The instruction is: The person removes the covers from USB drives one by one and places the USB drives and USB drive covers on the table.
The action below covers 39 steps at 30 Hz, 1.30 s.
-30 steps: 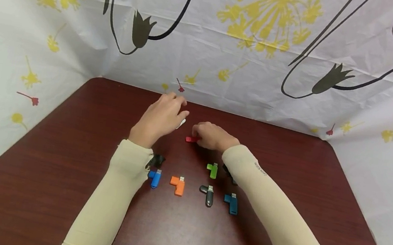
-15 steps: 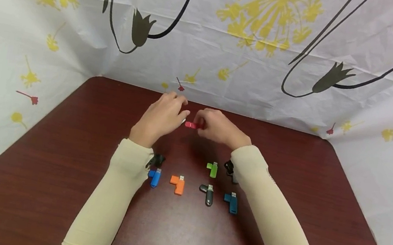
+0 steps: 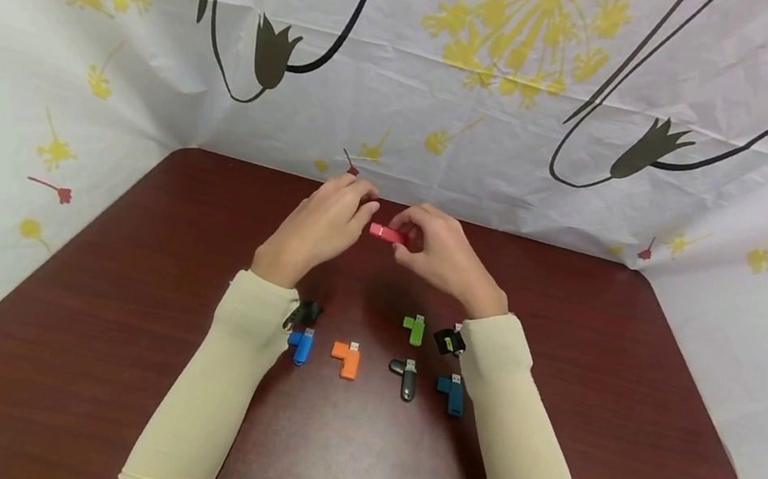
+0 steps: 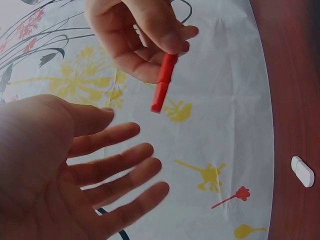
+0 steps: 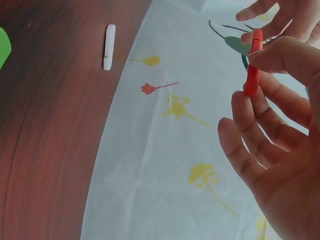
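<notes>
My right hand (image 3: pixel 448 257) pinches a red USB flash drive (image 3: pixel 388 233) between thumb and fingers, raised over the far part of the table. Seen from the right wrist, the red drive (image 5: pixel 253 65) stands nearly upright in that grip, its cap joined to the body. My left hand (image 3: pixel 319 230) is just left of the drive's free end. In the left wrist view its fingers (image 4: pixel 117 162) are spread and hold nothing, apart from the red drive (image 4: pixel 164 82). A white USB flash drive (image 5: pixel 109 47) lies on the table below, hidden in the head view.
Nearer me lie uncapped flash drives with their caps beside them: blue (image 3: pixel 301 346), orange (image 3: pixel 348 360), green (image 3: pixel 415 330), dark grey (image 3: pixel 407 380), teal (image 3: pixel 453 396). Two black items (image 3: pixel 307 313) (image 3: pixel 449 342) lie near the wrists. A patterned white sheet (image 3: pixel 408 71) surrounds the dark red table (image 3: pixel 79 360).
My right hand has lifted the red flash drive off the table, away from me and up toward the left hand. The left hand has barely moved.
</notes>
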{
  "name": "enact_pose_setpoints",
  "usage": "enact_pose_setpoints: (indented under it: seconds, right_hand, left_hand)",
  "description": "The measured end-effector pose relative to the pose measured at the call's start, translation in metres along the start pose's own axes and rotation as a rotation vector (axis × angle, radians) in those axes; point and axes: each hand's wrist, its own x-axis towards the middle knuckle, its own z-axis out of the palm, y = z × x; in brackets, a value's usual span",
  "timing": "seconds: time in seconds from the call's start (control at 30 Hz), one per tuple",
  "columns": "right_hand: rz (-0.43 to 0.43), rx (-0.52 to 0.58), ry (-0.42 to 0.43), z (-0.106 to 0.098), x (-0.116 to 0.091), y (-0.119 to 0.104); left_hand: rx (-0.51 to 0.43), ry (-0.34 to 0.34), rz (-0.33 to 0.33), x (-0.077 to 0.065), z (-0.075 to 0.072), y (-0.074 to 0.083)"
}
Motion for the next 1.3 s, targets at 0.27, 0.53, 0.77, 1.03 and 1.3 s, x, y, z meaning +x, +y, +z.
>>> enact_pose_setpoints:
  seconds: [0.27, 0.53, 0.77, 1.03, 1.3]
  right_hand:
    - [-0.036, -0.01, 0.103, -0.011, -0.006, -0.006]
    - [-0.051, -0.035, 0.174, -0.022, -0.012, -0.009]
    - [-0.057, -0.045, 0.202, -0.026, -0.014, -0.008]
    - [-0.079, -0.048, 0.214, -0.026, -0.015, -0.008]
    - [-0.092, -0.086, 0.231, -0.025, -0.015, -0.007]
  left_hand:
    - [0.006, 0.032, 0.098, 0.001, 0.0, 0.004]
    - [0.022, 0.077, 0.217, 0.001, 0.001, 0.009]
    - [0.022, 0.153, 0.304, 0.002, 0.005, 0.012]
    - [0.02, 0.205, 0.352, 0.0, 0.007, 0.013]
    - [0.002, 0.209, 0.354, 0.001, 0.009, 0.014]
